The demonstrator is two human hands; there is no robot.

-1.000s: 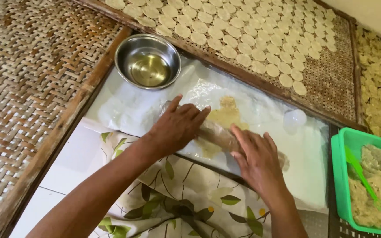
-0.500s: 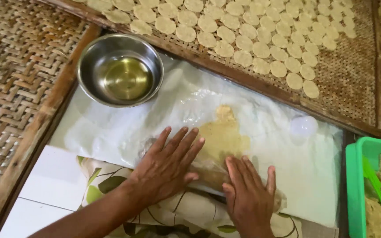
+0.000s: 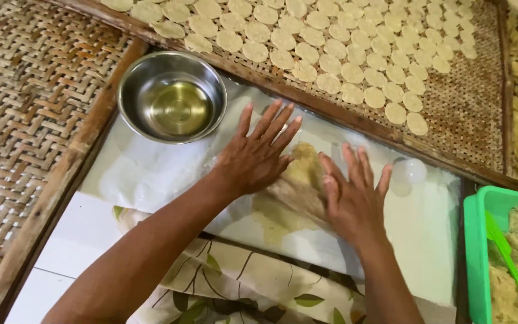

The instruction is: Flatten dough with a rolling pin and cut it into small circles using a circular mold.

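Hands pressing flat, both at once, head view. Left hand point(image 3: 258, 157) is lying palm down with fingers spread and straight, gripping nothing; right hand point(image 3: 355, 195) is doing the same, fingers splayed and released. Between the two palms a rolling pin point(image 3: 298, 195) is lying under the heels of the hands, partly hidden, so its full length cannot be told. Yellowish dough point(image 3: 303, 168) is sitting flattened on the clear plastic sheet point(image 3: 151, 174), just ahead of the pin and between the two sets of fingertips.

Half a second ago the hands were sitting nearer the body, over the leaf-print cloth point(image 3: 253, 282); a second ago they were further out again. Now they are reaching forward once more, so the pin is travelling back and forth across the dough, and the patch is looking thinner and longer. Judged from that, the rolling is well under way.

Beyond the left fingertips, a steel bowl point(image 3: 172, 96) holding a little oil is standing near, apart from the hand. Past both sets of fingertips, the woven tray point(image 3: 469, 120) is carrying rows of pale round discs point(image 3: 331, 54). Off to the right of the right fingers, a green tub point(image 3: 478, 258) is holding more dough and a green spatula point(image 3: 508, 258). A small clear cup point(image 3: 409, 171) is resting just beyond the right fingertips, closest to the pin's path.
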